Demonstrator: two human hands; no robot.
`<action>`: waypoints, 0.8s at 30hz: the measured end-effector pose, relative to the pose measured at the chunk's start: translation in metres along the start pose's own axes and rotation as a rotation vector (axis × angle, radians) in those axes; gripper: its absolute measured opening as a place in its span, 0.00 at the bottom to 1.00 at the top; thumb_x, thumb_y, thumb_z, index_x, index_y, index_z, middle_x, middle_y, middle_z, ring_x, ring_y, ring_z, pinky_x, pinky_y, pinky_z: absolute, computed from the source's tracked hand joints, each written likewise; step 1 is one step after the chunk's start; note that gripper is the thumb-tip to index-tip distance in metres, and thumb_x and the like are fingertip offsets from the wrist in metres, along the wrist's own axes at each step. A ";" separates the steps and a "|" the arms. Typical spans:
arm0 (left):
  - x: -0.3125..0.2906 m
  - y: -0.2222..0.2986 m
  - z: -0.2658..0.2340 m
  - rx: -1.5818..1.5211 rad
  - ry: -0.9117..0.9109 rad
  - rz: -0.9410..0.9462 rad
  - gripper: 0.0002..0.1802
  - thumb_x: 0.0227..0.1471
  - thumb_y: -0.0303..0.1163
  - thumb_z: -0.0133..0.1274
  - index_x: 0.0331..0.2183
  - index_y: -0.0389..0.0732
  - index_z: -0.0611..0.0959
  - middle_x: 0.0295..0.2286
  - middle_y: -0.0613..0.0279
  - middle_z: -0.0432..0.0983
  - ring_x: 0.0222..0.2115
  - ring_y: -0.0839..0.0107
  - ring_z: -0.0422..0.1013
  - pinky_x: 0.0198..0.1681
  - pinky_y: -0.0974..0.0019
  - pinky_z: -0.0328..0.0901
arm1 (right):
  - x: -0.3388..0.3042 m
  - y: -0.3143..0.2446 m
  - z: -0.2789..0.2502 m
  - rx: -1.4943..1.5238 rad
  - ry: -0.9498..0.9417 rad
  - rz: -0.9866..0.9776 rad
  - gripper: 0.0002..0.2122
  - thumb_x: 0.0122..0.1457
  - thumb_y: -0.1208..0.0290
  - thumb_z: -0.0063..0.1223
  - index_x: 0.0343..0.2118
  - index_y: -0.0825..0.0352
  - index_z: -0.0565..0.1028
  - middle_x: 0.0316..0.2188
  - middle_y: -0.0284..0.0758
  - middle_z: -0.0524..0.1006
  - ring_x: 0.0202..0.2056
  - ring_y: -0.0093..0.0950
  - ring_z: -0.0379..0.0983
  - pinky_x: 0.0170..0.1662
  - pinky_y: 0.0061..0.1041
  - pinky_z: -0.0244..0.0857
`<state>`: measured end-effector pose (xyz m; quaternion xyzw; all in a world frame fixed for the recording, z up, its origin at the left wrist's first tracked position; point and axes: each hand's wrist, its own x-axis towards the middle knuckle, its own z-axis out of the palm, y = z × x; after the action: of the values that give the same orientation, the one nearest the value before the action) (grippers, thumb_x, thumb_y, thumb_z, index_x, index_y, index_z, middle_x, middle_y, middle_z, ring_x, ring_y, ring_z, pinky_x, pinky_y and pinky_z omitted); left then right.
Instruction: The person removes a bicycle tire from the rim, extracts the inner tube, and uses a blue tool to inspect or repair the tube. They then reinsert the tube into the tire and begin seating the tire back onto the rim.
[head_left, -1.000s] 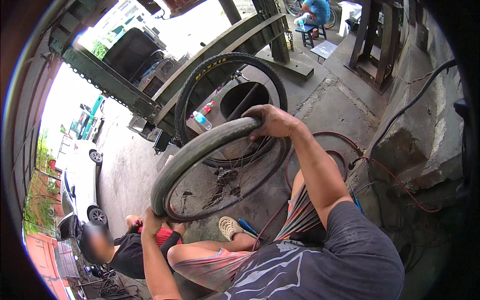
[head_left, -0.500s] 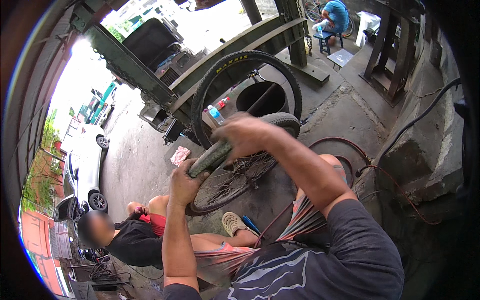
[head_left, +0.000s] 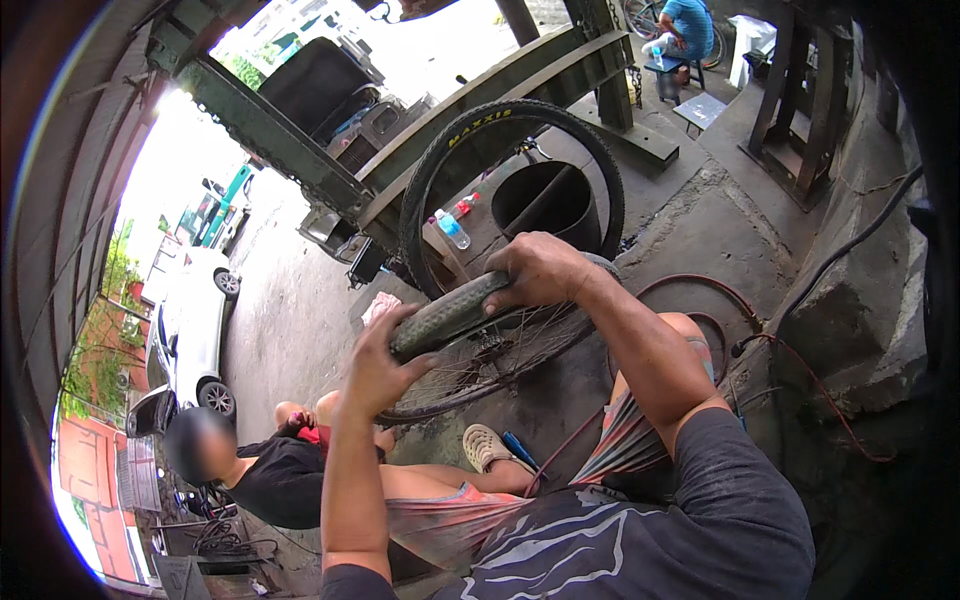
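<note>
A spoked bicycle wheel (head_left: 487,345) is tilted in front of me. Its worn knobbly tyre (head_left: 445,322) bulges along the upper side, where both of my hands hold it. My left hand (head_left: 375,370) wraps the tyre's left end, thumb below and fingers over the top. Farther right, my right hand (head_left: 545,270) grips the same stretch, fingers on the far side and thumb on the near side. The tyre's right end partly hides behind my right hand and forearm. Behind the wheel, another black tyre (head_left: 425,170) stands upright.
A dark round tub (head_left: 548,212), a clear bottle (head_left: 452,230) and a green steel beam (head_left: 480,95) are beyond the wheel. A reddish hose (head_left: 700,282) curls at right. One person (head_left: 275,480) sits at left; another (head_left: 685,30) sits far back. A white car (head_left: 190,335) is parked outside.
My right hand, blurred before, now grips the tyre clearly. My left hand's fingers have spread farther over the tyre top. The whole view has shifted slightly.
</note>
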<state>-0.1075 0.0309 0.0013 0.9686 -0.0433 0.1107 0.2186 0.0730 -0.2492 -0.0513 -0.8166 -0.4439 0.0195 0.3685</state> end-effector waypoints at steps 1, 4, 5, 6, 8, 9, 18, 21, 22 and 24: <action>0.013 0.025 0.006 0.057 -0.003 0.025 0.32 0.53 0.40 0.76 0.57 0.41 0.87 0.42 0.51 0.89 0.47 0.57 0.84 0.55 0.54 0.74 | 0.001 -0.007 0.002 -0.018 -0.011 -0.016 0.23 0.51 0.46 0.80 0.37 0.62 0.87 0.30 0.45 0.86 0.38 0.49 0.86 0.41 0.47 0.77; 0.026 0.032 0.009 0.064 -0.083 0.016 0.29 0.55 0.37 0.74 0.57 0.42 0.87 0.42 0.48 0.89 0.47 0.56 0.85 0.55 0.53 0.74 | 0.001 -0.013 -0.002 -0.006 -0.011 -0.052 0.23 0.52 0.45 0.79 0.35 0.63 0.86 0.28 0.44 0.85 0.37 0.51 0.85 0.41 0.48 0.76; 0.027 0.029 0.009 0.037 -0.124 0.002 0.28 0.56 0.37 0.73 0.57 0.42 0.87 0.42 0.48 0.89 0.46 0.58 0.85 0.55 0.54 0.74 | 0.001 -0.013 -0.003 -0.002 -0.015 -0.054 0.23 0.52 0.45 0.79 0.35 0.63 0.86 0.28 0.44 0.85 0.37 0.51 0.85 0.41 0.49 0.76; 0.027 0.028 0.006 -0.023 -0.155 -0.022 0.27 0.57 0.37 0.72 0.56 0.41 0.88 0.42 0.48 0.89 0.46 0.58 0.85 0.54 0.55 0.74 | 0.001 -0.014 -0.003 -0.009 -0.025 -0.056 0.23 0.52 0.45 0.78 0.35 0.63 0.86 0.28 0.44 0.85 0.37 0.51 0.84 0.41 0.49 0.76; 0.026 0.028 0.000 -0.144 -0.215 -0.073 0.24 0.59 0.37 0.71 0.55 0.40 0.89 0.41 0.47 0.89 0.44 0.58 0.86 0.53 0.56 0.75 | 0.001 -0.019 -0.002 -0.024 -0.046 -0.061 0.23 0.52 0.45 0.78 0.36 0.63 0.86 0.28 0.45 0.85 0.37 0.52 0.84 0.42 0.49 0.77; 0.026 0.027 0.000 -0.148 -0.201 -0.082 0.23 0.59 0.38 0.71 0.54 0.40 0.89 0.41 0.47 0.89 0.43 0.58 0.86 0.52 0.56 0.75 | 0.002 -0.021 -0.003 -0.060 -0.041 -0.055 0.24 0.53 0.44 0.77 0.37 0.62 0.87 0.30 0.45 0.86 0.39 0.51 0.85 0.44 0.49 0.77; 0.032 0.001 0.005 -0.093 -0.020 -0.127 0.24 0.64 0.42 0.69 0.54 0.35 0.89 0.38 0.48 0.90 0.42 0.68 0.84 0.50 0.59 0.75 | -0.031 -0.050 0.050 0.122 0.387 -0.028 0.13 0.65 0.63 0.70 0.41 0.70 0.85 0.33 0.37 0.84 0.35 0.41 0.83 0.40 0.41 0.76; 0.031 0.008 0.005 0.011 0.026 -0.151 0.24 0.66 0.45 0.66 0.55 0.38 0.89 0.41 0.44 0.89 0.44 0.56 0.85 0.52 0.53 0.75 | -0.028 -0.048 0.079 0.763 -0.192 0.517 0.21 0.69 0.55 0.67 0.48 0.74 0.86 0.43 0.49 0.88 0.41 0.34 0.86 0.45 0.44 0.76; 0.032 0.014 0.008 0.032 0.042 -0.131 0.25 0.67 0.47 0.64 0.55 0.39 0.89 0.41 0.42 0.89 0.45 0.48 0.84 0.52 0.50 0.75 | -0.028 -0.032 0.116 0.832 -0.032 0.473 0.25 0.70 0.55 0.67 0.58 0.72 0.82 0.45 0.44 0.86 0.46 0.28 0.82 0.49 0.41 0.75; 0.030 0.025 0.010 0.112 0.068 -0.160 0.25 0.67 0.49 0.62 0.55 0.41 0.88 0.42 0.41 0.88 0.45 0.40 0.84 0.51 0.45 0.75 | -0.021 -0.044 0.127 1.323 0.043 0.547 0.24 0.71 0.58 0.66 0.61 0.72 0.80 0.50 0.40 0.84 0.50 0.27 0.79 0.54 0.36 0.72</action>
<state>-0.0799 0.0033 0.0099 0.9753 0.0478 0.1281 0.1734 -0.0169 -0.1755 -0.1229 -0.5043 -0.1109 0.3602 0.7769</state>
